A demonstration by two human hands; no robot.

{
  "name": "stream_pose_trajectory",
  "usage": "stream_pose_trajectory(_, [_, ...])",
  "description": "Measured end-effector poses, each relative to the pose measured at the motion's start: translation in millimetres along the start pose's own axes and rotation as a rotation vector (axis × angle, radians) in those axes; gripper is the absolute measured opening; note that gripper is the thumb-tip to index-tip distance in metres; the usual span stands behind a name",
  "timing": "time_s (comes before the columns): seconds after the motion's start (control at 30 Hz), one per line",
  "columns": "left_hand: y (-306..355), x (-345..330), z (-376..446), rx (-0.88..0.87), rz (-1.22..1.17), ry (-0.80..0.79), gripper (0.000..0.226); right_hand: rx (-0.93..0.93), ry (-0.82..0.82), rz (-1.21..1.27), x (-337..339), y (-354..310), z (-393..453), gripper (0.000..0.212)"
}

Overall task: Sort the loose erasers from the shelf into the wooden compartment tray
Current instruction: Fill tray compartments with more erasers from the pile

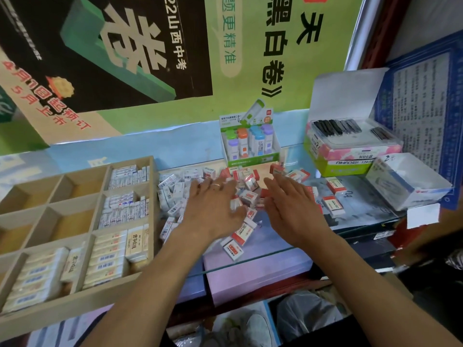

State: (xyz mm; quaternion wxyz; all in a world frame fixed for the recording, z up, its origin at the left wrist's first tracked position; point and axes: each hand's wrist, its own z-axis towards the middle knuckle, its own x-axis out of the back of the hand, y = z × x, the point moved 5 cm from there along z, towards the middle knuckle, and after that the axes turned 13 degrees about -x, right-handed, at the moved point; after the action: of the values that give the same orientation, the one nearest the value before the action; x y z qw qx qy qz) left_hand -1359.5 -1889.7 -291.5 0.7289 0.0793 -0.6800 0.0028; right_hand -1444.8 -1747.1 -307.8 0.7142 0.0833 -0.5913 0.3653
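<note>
**Hands over eraser pile; sorting partly done**

Erasers lie in a loose heap on the glass shelf, just right of the wooden compartment tray, which sits at 9 o'clock from the pile. Left hand rests on the heap, fingers spread and slightly bent, grasping nothing that can be confirmed. Right hand stands at 3 o'clock of the pile, fingers straight and together, palm turned inward, empty.

Tray status: right-hand column and the near-left compartments hold packed erasers; several far-left compartments are vacant.

Assessment: the step in hand appears to be gathering or raking the pile ahead of selection. Red-labelled and barcode-printed erasers are mixed. The next move calls for separating one kind, gripping a few, and carrying them toward 9 o'clock to a matching or vacant compartment.
</note>
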Motion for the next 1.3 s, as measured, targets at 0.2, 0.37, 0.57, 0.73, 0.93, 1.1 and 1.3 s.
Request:
stream_pose_trajectory(0.2, [27,-7,-2,-0.147,0.019,0.053,0.054,0.124,-0.138,0.039,-8,-13,15,0.065])
stream_pose_trajectory(0.37, [14,-3,-8,-0.06,0.026,0.15,0.047,0.072,-0.132,-0.022,-14,-3,22,0.073])
stream_pose_trajectory(0.57, [-11,14,-18,0.038,-0.095,0.264,0.04,-0.034,-0.083,-0.016,-9,22,22,0.066])
stream_pose_trajectory(0.73, [-16,27,-51,0.069,-0.116,0.268,0.045,0.036,-0.155,0.137,7,5,-1,0.07])
stream_pose_trajectory(0.93, [-5,9,-76,0.106,-0.064,0.017,0.063,0.242,-0.262,-0.01,-1,-29,-36,0.073])
stream_pose_trajectory(1.1, [-6,18,-68,0.079,-0.178,0.045,0.06,0.123,-0.223,-0.077,-9,-17,-22,0.07])
stream_pose_trajectory(1.3, [-53,23,-11,0.228,-0.184,-0.009,0.059,0.094,-0.162,-0.019,-7,-33,-25,0.068])
